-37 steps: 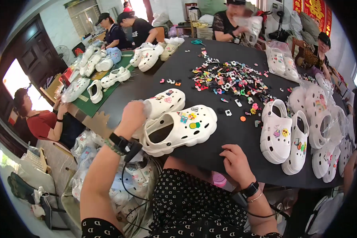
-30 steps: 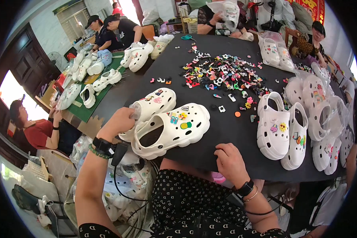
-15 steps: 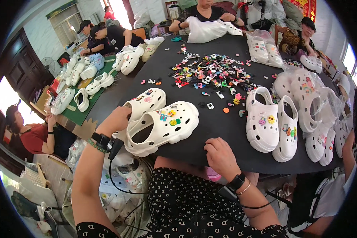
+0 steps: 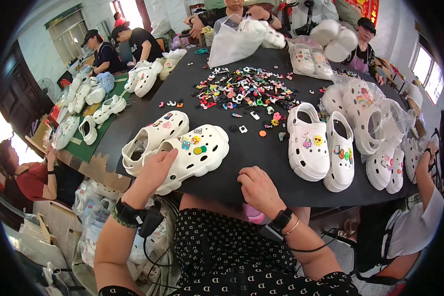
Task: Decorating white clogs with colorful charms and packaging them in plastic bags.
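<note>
Black tabletop (image 4: 246, 158) fills the workroom's middle; at its near-left edge a white clog (image 4: 207, 154) with colourful charms sits beside its mate (image 4: 155, 135). Left hand (image 4: 158, 171) lies over the near clog's heel, forearm rising from below; its fingertips are hidden, so whether they grip cannot be told. Right hand (image 4: 262, 188) rests at the table's edge, fingers loosely bent, palm hidden; I cannot tell if they close on anything. Beyond lies a heap of charms (image 4: 246, 89); rightward, another clog pair (image 4: 308, 153). At the far right, a co-worker (image 4: 419, 222) is cut off.
</note>
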`<action>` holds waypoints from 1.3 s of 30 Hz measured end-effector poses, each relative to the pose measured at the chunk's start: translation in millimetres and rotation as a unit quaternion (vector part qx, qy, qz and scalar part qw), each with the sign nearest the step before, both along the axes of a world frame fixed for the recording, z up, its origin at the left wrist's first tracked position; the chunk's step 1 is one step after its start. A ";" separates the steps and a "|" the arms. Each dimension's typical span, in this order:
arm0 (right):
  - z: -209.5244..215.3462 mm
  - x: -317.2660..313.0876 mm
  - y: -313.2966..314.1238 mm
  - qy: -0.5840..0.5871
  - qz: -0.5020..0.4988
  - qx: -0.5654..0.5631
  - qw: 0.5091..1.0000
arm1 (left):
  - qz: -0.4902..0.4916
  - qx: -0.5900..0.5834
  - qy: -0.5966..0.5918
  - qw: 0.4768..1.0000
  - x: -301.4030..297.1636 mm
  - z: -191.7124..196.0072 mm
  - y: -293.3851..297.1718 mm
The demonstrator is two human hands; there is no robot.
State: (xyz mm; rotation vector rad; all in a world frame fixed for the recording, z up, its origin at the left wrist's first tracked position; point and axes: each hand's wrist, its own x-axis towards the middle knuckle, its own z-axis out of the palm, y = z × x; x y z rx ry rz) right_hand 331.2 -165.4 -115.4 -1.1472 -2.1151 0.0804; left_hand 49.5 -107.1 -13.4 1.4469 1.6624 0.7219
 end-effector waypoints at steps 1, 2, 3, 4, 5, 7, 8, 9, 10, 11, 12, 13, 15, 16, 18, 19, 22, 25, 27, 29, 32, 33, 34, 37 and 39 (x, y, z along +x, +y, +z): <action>-0.7 0.7 1.9 -0.002 0.000 0.000 1.000 | -0.006 -0.016 -0.012 1.000 2.0 2.0 3.8; -0.8 0.0 4.8 0.024 0.004 -0.013 1.000 | -0.002 -0.015 -0.012 1.000 -1.0 -6.7 13.7; -1.2 -1.1 8.2 0.048 0.009 -0.025 0.998 | -0.010 -0.055 -0.178 0.983 -6.3 -27.4 29.7; 0.2 -1.2 10.9 0.044 0.014 -0.023 0.999 | -0.020 -0.089 -0.342 0.935 -12.4 -37.0 37.4; 2.2 4.1 16.8 0.080 0.026 -0.100 0.991 | -0.017 -0.087 -0.344 0.935 -8.4 -29.6 42.1; 19.3 7.6 32.6 0.165 0.031 -0.294 0.941 | -0.034 -0.152 -0.488 0.859 3.8 -16.1 45.9; 32.6 11.2 42.3 0.134 -0.002 -0.312 0.941 | -0.035 -0.150 -0.489 0.858 9.0 -17.9 46.7; 34.9 13.4 55.5 0.090 -0.024 -0.252 0.963 | -0.027 -0.189 -0.498 0.846 10.8 -19.8 48.9; 32.3 14.6 70.9 0.046 -0.045 -0.190 0.980 | -0.019 -0.227 -0.506 0.832 10.0 -20.9 50.0; 28.3 16.1 88.5 0.021 -0.081 -0.151 0.985 | -0.007 -0.246 -0.502 0.829 9.5 -20.9 49.8; 29.5 16.9 102.4 -0.005 -0.118 -0.113 0.986 | -0.003 -0.251 -0.491 0.835 11.1 -18.0 45.8; 31.8 18.8 113.2 -0.006 -0.138 -0.133 0.981 | -0.009 -0.232 -0.489 0.841 11.2 -21.6 42.2; 33.6 16.3 133.0 -0.007 -0.151 -0.172 0.973 | -0.014 -0.196 -0.490 0.849 16.1 -22.6 27.5; 35.4 14.5 138.9 -0.012 -0.162 -0.191 0.968 | -0.013 -0.164 -0.475 0.865 22.5 -15.9 14.0; 33.8 11.2 150.3 -0.025 -0.153 -0.224 0.962 | -0.049 -0.106 -0.508 0.854 19.4 -25.8 0.9; 31.7 12.0 154.1 -0.036 -0.149 -0.256 0.954 | -0.047 -0.105 -0.509 0.853 19.5 -29.1 -1.8; 26.8 13.2 158.3 -0.034 -0.136 -0.246 0.959 | -0.046 -0.079 -0.510 0.855 15.8 -36.2 -5.7; 7.3 29.3 168.6 -0.022 -0.116 -0.248 0.962 | -0.065 -0.079 -0.500 0.860 17.8 -33.6 -5.3; 8.8 32.7 164.1 0.003 -0.105 -0.259 0.960 | -0.061 -0.086 -0.497 0.861 15.6 -34.5 -2.6; 14.4 37.0 154.0 -0.042 -0.091 -0.192 0.976 | -0.047 -0.102 -0.497 0.860 14.6 -31.8 -3.0; 29.0 34.0 141.1 0.031 -0.148 -0.155 0.976 | -0.074 -0.102 -0.533 0.837 12.4 -40.6 0.5; 35.7 34.0 135.3 0.067 -0.130 -0.150 0.978 | -0.074 -0.103 -0.533 0.837 14.0 -38.9 -0.8; 43.6 34.0 128.9 0.067 -0.131 -0.152 0.977 | -0.071 -0.111 -0.540 0.831 15.8 -34.7 -2.7; 77.9 13.4 104.1 0.198 0.006 -0.182 0.963 | -0.066 -0.131 -0.547 0.824 13.7 -36.8 -0.6; 91.1 1.8 91.5 0.199 0.037 -0.185 0.962 | -0.072 -0.146 -0.546 0.822 13.5 -38.3 1.9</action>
